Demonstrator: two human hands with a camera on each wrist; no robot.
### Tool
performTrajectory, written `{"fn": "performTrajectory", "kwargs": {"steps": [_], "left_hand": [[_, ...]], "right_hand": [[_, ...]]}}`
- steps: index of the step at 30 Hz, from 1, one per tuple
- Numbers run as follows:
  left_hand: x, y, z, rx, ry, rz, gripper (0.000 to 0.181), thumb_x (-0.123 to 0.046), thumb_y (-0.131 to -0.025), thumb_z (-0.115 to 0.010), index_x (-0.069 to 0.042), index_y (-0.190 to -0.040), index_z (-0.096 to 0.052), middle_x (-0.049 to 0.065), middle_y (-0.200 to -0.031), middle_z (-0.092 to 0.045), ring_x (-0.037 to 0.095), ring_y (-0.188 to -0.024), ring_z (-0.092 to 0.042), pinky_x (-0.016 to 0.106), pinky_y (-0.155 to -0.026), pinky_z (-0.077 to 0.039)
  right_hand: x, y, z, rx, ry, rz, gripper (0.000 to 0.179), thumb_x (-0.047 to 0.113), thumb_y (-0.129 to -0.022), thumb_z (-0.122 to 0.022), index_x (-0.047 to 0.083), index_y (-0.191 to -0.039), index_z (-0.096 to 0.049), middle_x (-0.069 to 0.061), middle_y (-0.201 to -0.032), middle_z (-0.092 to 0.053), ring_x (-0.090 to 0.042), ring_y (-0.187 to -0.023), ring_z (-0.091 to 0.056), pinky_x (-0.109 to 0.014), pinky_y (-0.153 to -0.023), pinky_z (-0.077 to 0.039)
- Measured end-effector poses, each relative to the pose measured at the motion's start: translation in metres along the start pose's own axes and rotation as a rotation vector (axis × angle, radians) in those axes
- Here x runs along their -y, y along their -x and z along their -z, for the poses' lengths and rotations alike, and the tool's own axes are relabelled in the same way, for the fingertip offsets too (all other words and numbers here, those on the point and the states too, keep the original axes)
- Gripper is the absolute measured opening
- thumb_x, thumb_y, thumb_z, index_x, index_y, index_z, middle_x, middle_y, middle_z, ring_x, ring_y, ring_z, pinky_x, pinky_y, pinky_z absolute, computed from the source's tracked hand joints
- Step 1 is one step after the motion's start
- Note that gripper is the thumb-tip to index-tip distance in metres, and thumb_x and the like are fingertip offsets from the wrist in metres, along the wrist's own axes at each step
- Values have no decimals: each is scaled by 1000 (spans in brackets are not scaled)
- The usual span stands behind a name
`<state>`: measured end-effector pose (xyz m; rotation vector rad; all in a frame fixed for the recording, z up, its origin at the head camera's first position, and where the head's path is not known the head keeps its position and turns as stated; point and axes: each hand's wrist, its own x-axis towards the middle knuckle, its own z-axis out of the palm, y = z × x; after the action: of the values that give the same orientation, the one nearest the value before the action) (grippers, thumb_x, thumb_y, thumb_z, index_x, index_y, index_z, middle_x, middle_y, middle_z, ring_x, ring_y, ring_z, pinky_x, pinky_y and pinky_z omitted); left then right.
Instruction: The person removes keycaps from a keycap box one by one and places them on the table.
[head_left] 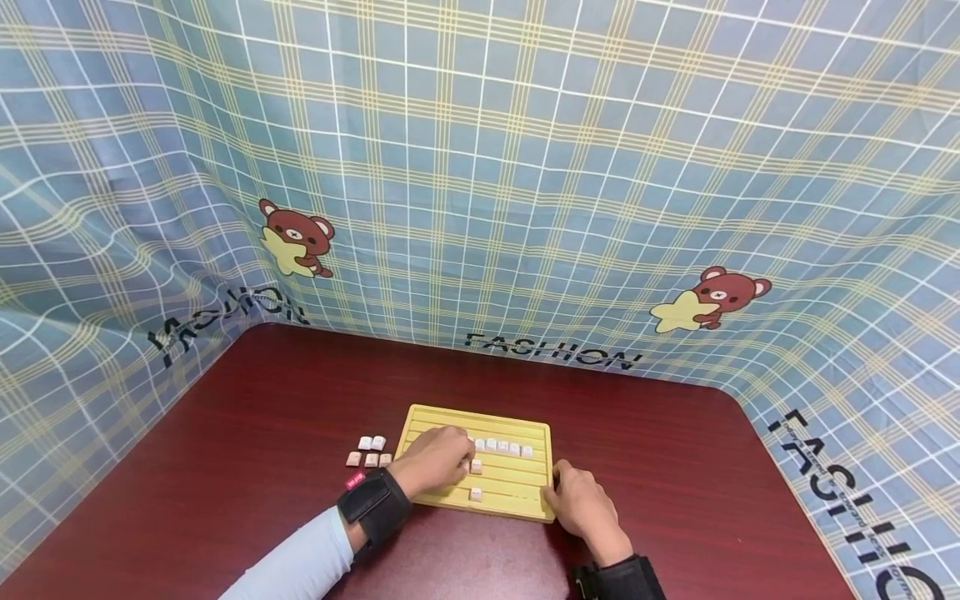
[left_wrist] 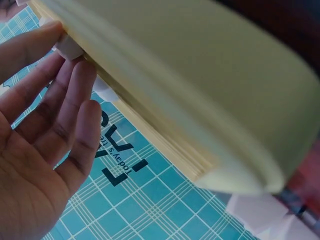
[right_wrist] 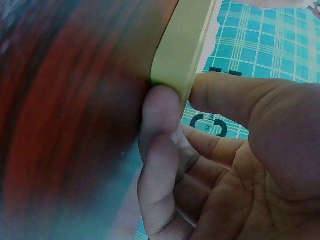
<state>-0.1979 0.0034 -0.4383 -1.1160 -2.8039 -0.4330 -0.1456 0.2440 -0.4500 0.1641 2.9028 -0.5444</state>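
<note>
A yellow ridged tray (head_left: 513,482) lies on the table. Over its left half, my left hand (head_left: 437,458) pinches a pale keycap (left_wrist: 69,48) between thumb and fingers, close against the tray (left_wrist: 175,80) in the left wrist view. On the tray, several white keycaps (head_left: 503,446) stand in a row. Two more keycaps sit apart: a middle one (head_left: 476,467) beside the left fingertips and a lower one (head_left: 476,494). My right hand (head_left: 583,498) grips the tray's right edge near the front corner, its thumb (right_wrist: 220,95) on one side and fingers on the other.
Left of the tray, several loose keycaps lie in two short rows, white ones (head_left: 372,442) behind and pinkish ones (head_left: 371,459) in front. The dark red table (head_left: 300,400) is bordered by a blue checked cloth (head_left: 480,208) at the back and sides.
</note>
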Motion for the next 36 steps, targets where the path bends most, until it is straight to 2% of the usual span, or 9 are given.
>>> {"fn": "performTrajectory", "kwargs": {"steps": [3, 8, 10, 15, 18, 26, 29, 33, 36], "left_hand": [[1, 1, 2, 11, 1, 8, 24, -4, -75, -66, -16, -59, -54, -8, -66, -45, 3, -61, -36, 19, -52, -32], [4, 1, 3, 26, 5, 19, 37, -3, -74, -67, -18, -56, -39, -9, -64, -32, 4, -60, -28, 19, -51, -23], [6, 1, 2, 24, -3, 12, 38, -4, -75, -68, -18, -57, -39, -10, -63, -31, 4, -59, -27, 19, -51, -22], [8, 3, 0, 14, -21, -5, 18, -7, -76, -72, -17, -65, -61, -10, -66, -52, 2, -62, -39, 18, -54, -32], [8, 5, -1, 14, -12, -2, 10, -7, -76, -72, -15, -71, -68, -7, -71, -62, 3, -64, -45, 19, -56, -38], [8, 7, 3, 8, 14, -22, 5, -7, -78, -71, -12, -77, -72, -4, -76, -66, 5, -66, -52, 19, -58, -42], [9, 7, 7, -6, 3, -26, 10, -7, -78, -71, -13, -71, -67, -7, -70, -58, 3, -64, -45, 19, -57, -38], [12, 10, 11, -8, -7, -19, 27, -4, -78, -68, -16, -60, -51, -11, -64, -36, 4, -60, -30, 19, -55, -27], [15, 14, 14, -9, -9, -8, 33, -3, -77, -66, -18, -59, -44, -12, -63, -29, 4, -60, -27, 20, -54, -24]], "right_hand": [[1, 1, 1, -7, -2, 13, 25, 25, -92, -66, 9, -110, -59, 0, -74, -54, -16, -63, -51, -33, -56, -39], [3, 1, 1, -12, -1, 26, 25, 25, -91, -67, 10, -109, -59, 0, -75, -54, -16, -65, -52, -34, -56, -40], [3, 1, 2, -12, 5, 29, 25, 25, -91, -67, 10, -109, -59, -1, -75, -55, -16, -65, -52, -35, -57, -40], [4, 1, 1, -15, 18, 30, 24, 25, -91, -67, 9, -108, -59, -1, -75, -55, -16, -66, -53, -35, -57, -41], [4, 1, 0, -7, 19, 26, 26, 25, -91, -67, 9, -109, -59, -1, -75, -55, -16, -67, -53, -35, -58, -42], [3, 2, 2, 15, 6, 26, 25, 26, -92, -66, 10, -110, -59, -1, -74, -54, -17, -65, -53, -35, -57, -40], [3, 2, 4, 14, 5, 29, 23, 26, -92, -65, 10, -108, -58, -2, -74, -53, -17, -64, -52, -34, -57, -39], [2, 3, 4, 21, -2, 24, 22, 25, -92, -65, 10, -106, -57, -2, -74, -52, -18, -64, -51, -34, -57, -38], [1, 3, 2, 31, -10, 14, 22, 25, -93, -65, 10, -107, -58, -2, -74, -52, -17, -64, -51, -34, -57, -38]]}}
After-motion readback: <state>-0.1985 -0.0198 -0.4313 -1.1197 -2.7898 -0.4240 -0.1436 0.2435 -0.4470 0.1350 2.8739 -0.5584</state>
